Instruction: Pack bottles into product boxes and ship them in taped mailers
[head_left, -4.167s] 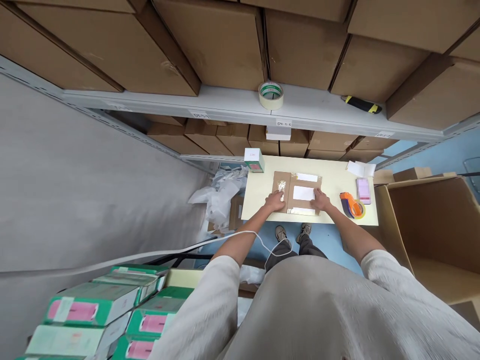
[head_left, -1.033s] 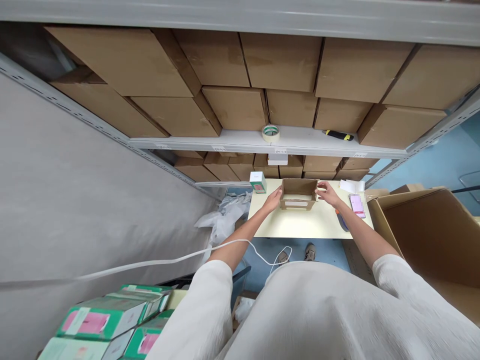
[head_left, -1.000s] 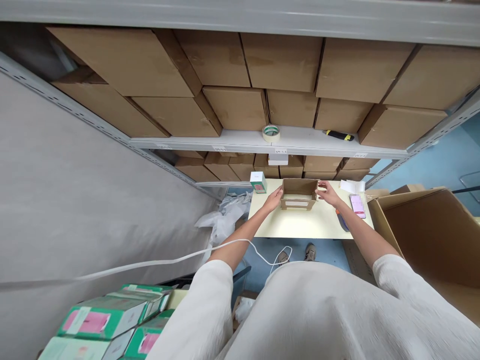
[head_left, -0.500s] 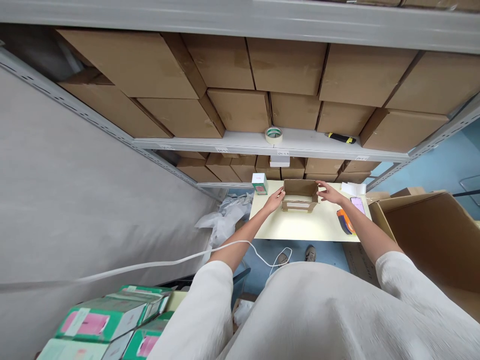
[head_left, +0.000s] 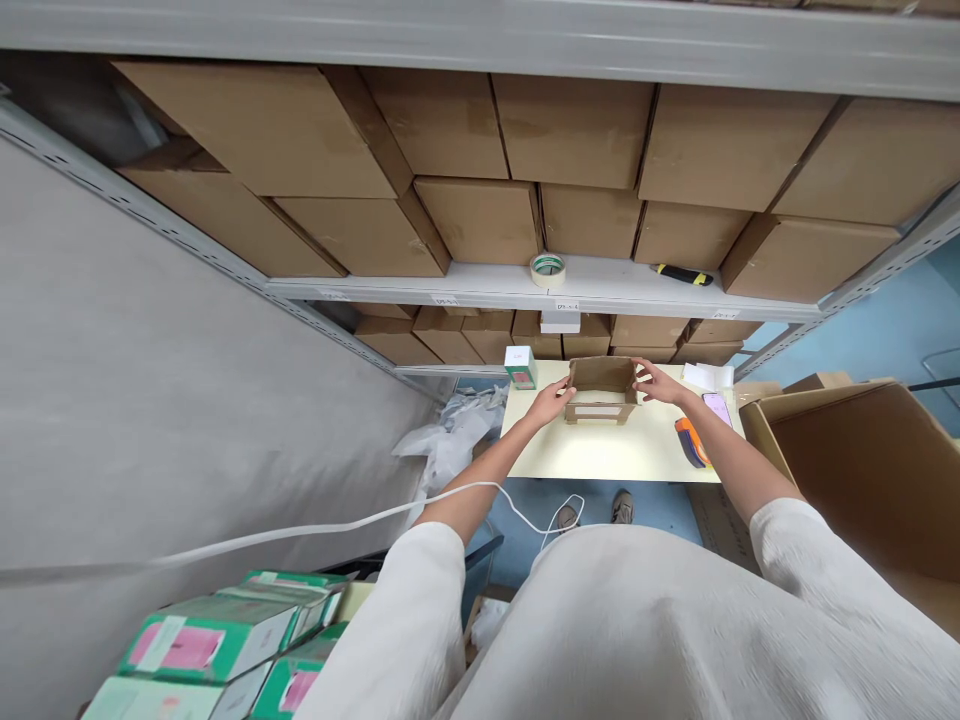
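Raised from flat, the cardboard carton (head_left: 602,372) stood on the table (head_left: 600,455), left hand (head_left: 549,403) clamped on one side, right hand (head_left: 661,386) braced opposite with fingers apart, apparently to keep its walls square.

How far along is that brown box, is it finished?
Not yet, it seems. The brown carton already looks opened out, its walls standing. The left hand and right hand are at its two ends. Closing seems left, since its top is open. The little green-and-white box stands outside it.
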